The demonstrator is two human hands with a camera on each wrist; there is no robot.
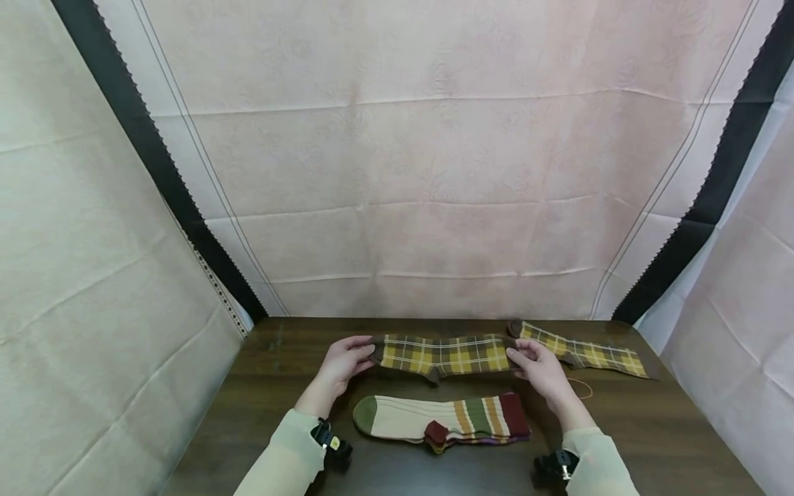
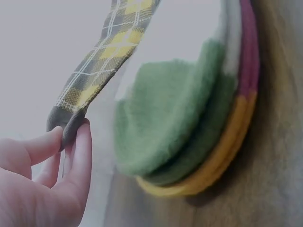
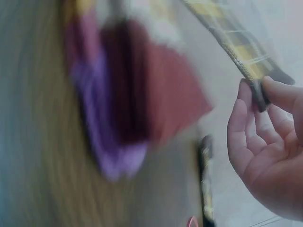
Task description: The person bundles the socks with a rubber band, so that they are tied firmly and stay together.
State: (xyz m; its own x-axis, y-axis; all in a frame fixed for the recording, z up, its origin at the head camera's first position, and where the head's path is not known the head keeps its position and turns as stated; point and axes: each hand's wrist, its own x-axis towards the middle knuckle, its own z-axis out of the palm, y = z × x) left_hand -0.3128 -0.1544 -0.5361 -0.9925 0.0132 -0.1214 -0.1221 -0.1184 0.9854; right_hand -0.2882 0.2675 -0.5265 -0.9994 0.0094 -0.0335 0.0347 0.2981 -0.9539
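A yellow and brown plaid sock is stretched sideways between both hands above the table. My left hand pinches its dark toe end between thumb and fingers, seen closely in the left wrist view. At the other end, my right hand pinches the dark cuff. Nearer to me lies a stack of folded socks, the top one cream with a green toe, striped leg and maroon cuff. Purple and mustard edges show beneath it. A second plaid sock lies flat beyond the right hand.
A thin elastic loop lies beside the right wrist. The brown wooden table is bounded by a pale cloth wall at the back and cloth sides with black strips.
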